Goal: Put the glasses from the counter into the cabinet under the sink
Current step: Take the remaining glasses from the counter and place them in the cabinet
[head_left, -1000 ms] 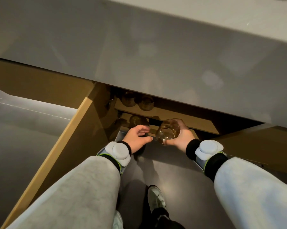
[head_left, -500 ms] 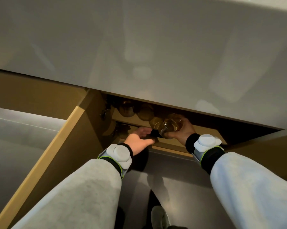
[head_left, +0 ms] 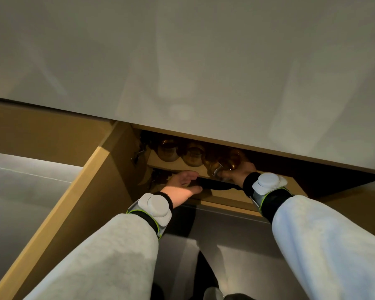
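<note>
I see right hand [head_left: 239,173] grasping glass [head_left: 224,164] on cabinet shelf [head_left: 173,166] | left hand [head_left: 182,186] at its 9 o'clock, fingers released, empty

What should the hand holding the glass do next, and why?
Probably set it down on the shelf and let go. The right hand holds the glass at the shelf's front edge, right of two glasses already standing there, where free room shows. The left hand is open and empty.
</note>
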`<state>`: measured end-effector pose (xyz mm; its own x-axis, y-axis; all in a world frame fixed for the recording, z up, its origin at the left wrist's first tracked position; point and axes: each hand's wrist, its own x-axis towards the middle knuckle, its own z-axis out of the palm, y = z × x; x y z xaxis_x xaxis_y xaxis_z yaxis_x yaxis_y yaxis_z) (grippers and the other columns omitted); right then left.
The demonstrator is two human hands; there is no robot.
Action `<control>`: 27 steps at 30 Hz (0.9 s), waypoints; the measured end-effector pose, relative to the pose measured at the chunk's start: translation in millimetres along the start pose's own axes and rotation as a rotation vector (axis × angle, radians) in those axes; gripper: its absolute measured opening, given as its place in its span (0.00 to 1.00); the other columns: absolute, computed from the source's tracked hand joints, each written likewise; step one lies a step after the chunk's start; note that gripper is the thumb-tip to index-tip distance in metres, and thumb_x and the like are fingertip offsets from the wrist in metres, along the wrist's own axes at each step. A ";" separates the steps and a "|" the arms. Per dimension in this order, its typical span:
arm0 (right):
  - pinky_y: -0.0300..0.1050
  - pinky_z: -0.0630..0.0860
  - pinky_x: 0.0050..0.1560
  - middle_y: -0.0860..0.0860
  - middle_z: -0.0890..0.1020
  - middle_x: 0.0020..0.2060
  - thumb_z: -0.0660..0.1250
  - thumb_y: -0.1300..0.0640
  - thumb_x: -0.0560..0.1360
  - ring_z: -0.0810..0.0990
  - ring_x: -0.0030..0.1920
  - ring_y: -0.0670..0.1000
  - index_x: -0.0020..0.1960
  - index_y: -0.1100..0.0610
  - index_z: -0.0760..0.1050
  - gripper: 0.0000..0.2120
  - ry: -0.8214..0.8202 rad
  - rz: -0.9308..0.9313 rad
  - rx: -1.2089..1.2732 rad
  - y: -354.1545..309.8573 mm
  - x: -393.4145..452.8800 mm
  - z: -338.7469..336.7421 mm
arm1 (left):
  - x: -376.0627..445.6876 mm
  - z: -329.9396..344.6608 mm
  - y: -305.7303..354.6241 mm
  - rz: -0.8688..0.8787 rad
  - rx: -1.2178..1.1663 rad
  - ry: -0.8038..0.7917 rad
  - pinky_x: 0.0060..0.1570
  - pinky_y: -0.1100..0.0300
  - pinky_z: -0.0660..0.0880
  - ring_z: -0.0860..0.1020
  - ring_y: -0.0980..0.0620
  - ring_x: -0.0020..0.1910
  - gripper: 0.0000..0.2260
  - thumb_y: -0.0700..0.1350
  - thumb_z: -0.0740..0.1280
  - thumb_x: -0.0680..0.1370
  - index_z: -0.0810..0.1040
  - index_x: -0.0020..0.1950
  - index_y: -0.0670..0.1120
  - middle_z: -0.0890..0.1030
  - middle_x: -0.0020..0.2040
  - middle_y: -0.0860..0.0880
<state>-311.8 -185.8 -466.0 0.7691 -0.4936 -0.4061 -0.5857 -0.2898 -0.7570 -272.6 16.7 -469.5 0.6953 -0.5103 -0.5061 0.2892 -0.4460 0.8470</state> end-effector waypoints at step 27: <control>0.40 0.69 0.52 0.50 0.75 0.51 0.77 0.57 0.67 0.75 0.59 0.52 0.64 0.60 0.69 0.29 -0.018 0.121 -0.046 -10.2 -14.7 -5.1 | -17.5 3.6 11.8 -0.007 0.019 0.018 0.60 0.61 0.68 0.72 0.52 0.65 0.19 0.40 0.71 0.73 0.74 0.63 0.47 0.76 0.63 0.50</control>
<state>-318.5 -179.8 -449.7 0.6964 -0.5122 -0.5026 -0.6853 -0.2669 -0.6776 -283.7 17.7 -451.2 0.7050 -0.4938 -0.5091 0.2819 -0.4637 0.8400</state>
